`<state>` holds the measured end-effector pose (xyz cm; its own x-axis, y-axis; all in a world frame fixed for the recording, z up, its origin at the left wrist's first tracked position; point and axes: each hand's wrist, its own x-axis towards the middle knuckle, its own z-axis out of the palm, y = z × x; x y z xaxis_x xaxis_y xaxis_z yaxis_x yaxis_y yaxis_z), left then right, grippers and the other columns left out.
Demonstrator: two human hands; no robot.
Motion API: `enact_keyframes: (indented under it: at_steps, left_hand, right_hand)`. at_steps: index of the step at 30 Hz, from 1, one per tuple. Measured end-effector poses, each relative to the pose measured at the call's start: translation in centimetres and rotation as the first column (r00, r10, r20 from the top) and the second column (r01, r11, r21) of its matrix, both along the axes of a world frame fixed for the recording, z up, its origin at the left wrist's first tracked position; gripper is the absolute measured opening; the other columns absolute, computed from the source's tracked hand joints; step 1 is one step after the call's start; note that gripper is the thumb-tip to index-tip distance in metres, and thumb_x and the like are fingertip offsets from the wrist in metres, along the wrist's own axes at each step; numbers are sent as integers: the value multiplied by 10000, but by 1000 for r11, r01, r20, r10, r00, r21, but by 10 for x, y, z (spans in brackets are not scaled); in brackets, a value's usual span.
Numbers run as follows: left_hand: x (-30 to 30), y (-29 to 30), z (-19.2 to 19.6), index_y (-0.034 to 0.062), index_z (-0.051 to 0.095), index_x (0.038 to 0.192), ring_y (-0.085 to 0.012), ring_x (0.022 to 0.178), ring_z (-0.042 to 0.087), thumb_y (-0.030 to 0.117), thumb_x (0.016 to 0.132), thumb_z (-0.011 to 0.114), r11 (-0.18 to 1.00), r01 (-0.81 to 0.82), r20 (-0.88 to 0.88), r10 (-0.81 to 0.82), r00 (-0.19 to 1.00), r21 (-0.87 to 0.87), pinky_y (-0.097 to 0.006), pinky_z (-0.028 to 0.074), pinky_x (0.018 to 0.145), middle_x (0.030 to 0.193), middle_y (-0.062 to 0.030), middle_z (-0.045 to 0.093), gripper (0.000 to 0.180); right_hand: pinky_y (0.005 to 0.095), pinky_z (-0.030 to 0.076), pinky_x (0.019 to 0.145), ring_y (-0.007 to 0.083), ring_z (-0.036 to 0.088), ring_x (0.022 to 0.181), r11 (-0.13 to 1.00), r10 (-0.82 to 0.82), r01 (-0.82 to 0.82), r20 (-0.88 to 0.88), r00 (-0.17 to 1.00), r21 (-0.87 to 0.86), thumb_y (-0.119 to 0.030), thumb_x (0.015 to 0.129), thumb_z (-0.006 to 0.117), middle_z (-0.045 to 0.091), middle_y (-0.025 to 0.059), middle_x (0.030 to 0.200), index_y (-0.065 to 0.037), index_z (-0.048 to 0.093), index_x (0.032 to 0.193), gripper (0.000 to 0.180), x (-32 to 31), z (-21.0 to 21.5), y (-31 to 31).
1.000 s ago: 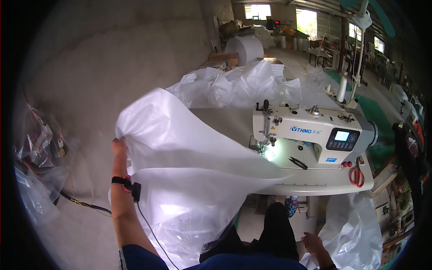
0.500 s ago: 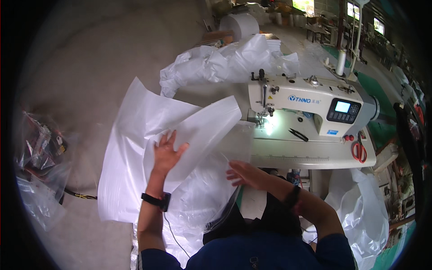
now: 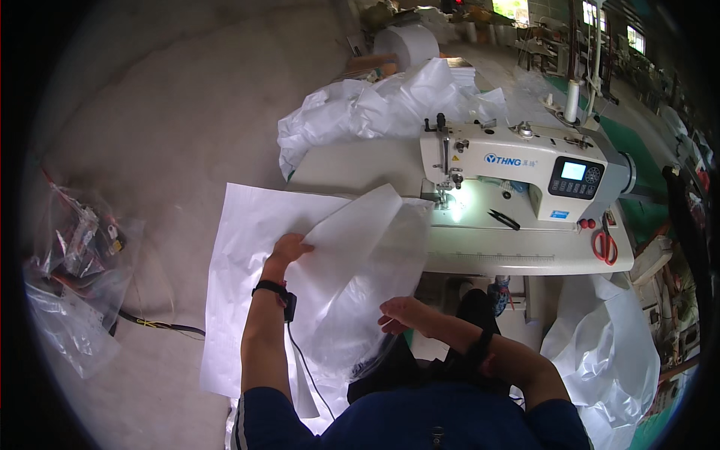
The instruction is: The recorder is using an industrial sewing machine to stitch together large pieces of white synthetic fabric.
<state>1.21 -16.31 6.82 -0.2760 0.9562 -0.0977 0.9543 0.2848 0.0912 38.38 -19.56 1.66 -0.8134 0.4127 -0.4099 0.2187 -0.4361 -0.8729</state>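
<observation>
White light pooling under the machine (image 3: 517,154) at right, daylight glaring through far windows (image 3: 511,9), soft sheen on near plastic (image 3: 349,234), left side dim, fisheye corners black.

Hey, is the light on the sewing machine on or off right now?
On: a bright glow shows beside the needle of the sewing machine.

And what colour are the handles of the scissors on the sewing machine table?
The scissor handles are red, best seen in the head view.
</observation>
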Motion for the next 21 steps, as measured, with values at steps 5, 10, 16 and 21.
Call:
enact_keyframes:
  at_steps: [5, 10, 16, 21]
  left_hand:
    - [92, -10, 83, 66, 568, 865, -340, 577, 603, 166, 796, 552, 829, 203, -362, 0, 932, 521, -437, 485, 529, 666, -144, 620, 122]
    - [192, -48, 45, 49, 591, 979, -303, 811, 626, 202, 833, 548, 707, 626, -195, -597, 778, 329, -391, 498, 695, 887, -158, 636, 215]
    - [239, -40, 43, 55, 547, 1147, -301, 910, 608, 238, 850, 574, 603, 793, 356, -724, 591, -90, -339, 489, 784, 1018, -169, 616, 350]
    - [210, 45, 45, 77, 465, 1266, -315, 1114, 505, 261, 865, 568, 860, 466, 390, -510, 767, 208, -341, 456, 866, 1245, -189, 495, 452]
  right_hand:
    - [326, 517, 731, 223, 624, 900, 999, -39, 39, -37, 999, -8, -369, 916, 471, 610, 139, 1037, -15, 492, 1146, 422, 5, 18, 1]
    - [335, 509, 744, 217, 594, 963, 941, -332, 314, -175, 927, -124, -452, 900, 463, 602, 135, 1033, 0, 498, 1115, 502, -8, 50, 6]
    - [375, 538, 641, 241, 628, 726, 838, -538, 498, -186, 822, -222, -281, 874, 463, 598, 131, 848, 33, 577, 966, 346, 8, -23, 42]
    - [394, 554, 673, 257, 645, 812, 848, -490, 452, -85, 868, -276, -186, 892, 434, 617, 141, 934, 21, 544, 1046, 280, 13, -18, 40]
